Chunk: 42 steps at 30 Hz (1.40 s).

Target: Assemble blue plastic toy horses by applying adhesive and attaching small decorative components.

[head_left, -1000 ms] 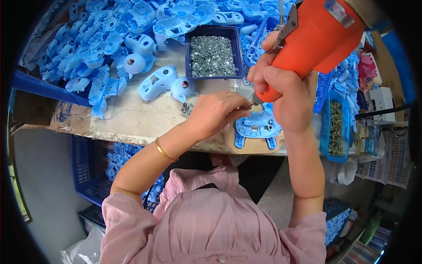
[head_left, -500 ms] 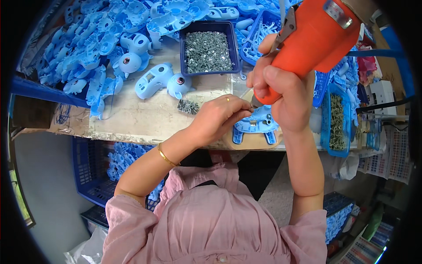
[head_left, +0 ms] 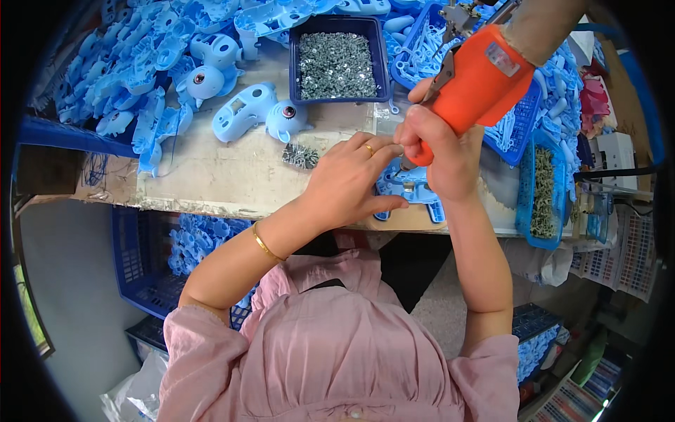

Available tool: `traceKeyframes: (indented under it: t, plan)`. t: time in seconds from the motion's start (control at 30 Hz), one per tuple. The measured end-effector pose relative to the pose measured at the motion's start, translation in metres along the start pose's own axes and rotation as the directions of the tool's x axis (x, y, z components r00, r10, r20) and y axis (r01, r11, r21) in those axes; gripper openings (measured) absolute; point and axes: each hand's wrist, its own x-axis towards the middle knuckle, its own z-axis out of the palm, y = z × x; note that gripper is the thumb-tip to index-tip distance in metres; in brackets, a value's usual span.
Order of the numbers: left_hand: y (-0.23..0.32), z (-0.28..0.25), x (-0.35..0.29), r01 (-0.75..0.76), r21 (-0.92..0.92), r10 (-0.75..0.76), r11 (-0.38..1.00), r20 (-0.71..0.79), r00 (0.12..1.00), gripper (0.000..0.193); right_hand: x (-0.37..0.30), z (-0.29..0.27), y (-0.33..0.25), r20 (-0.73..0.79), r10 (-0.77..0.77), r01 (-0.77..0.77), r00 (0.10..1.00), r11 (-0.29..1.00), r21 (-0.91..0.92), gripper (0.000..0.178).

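In my right hand (head_left: 448, 144) is an orange powered screwdriver (head_left: 472, 84), its body slanting down to the left. Its metal tip is over the blue plastic shell part (head_left: 408, 188) that lies near the table's front edge. Whether the tip touches a screw cannot be made out. My left hand (head_left: 349, 174) rests at the part's left side, its fingers stretched towards the tip and the thumb apart below; it grips nothing that I can see. Both hands partly cover the part. Left of my left hand sits a small clear box of screws (head_left: 301, 156).
A dark blue tray of small metal pieces (head_left: 337, 60) stands at the back. Blue shells (head_left: 133, 77) are heaped far left, by an assembled blue toy body (head_left: 256, 116). At right are a light-blue basket of screws (head_left: 543, 190) and a basket of slim blue parts (head_left: 517, 133).
My left thumb has parted from the fingers, which were pinched beside the screwdriver tip. The screwdriver stays in my right hand over the part. The whole view has shifted slightly.
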Motion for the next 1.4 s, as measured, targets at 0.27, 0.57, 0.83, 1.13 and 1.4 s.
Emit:
traceKeyframes:
  t: [0.27,0.57,0.83,1.13,1.4]
  plan:
    - [-0.002,0.008,-0.003,0.024,0.013,-0.023,1.0,-0.018,1.0,0.069,-0.003,0.0,0.003,-0.016,-0.049,0.049,0.999,0.999,-0.024,0.026]
    - [-0.003,0.008,-0.003,0.011,0.009,-0.011,1.0,-0.005,1.0,0.068,-0.006,0.002,0.005,-0.029,-0.069,0.069,0.997,0.997,-0.023,0.017]
    - [-0.002,0.006,-0.003,0.025,0.025,-0.025,0.999,0.002,1.0,0.07,-0.009,0.011,0.009,-0.106,-0.136,0.131,0.985,0.99,-0.056,0.006]
    - [0.0,0.004,-0.001,0.017,-0.034,-0.019,0.999,-0.06,0.998,0.069,0.001,0.001,-0.005,0.067,-0.109,0.111,0.992,0.993,-0.031,0.023]
    - [-0.003,-0.005,-0.012,0.101,-0.096,-0.121,0.99,-0.23,0.966,0.032,0.03,0.017,-0.06,0.27,-0.374,0.457,0.887,0.79,-0.408,0.043]
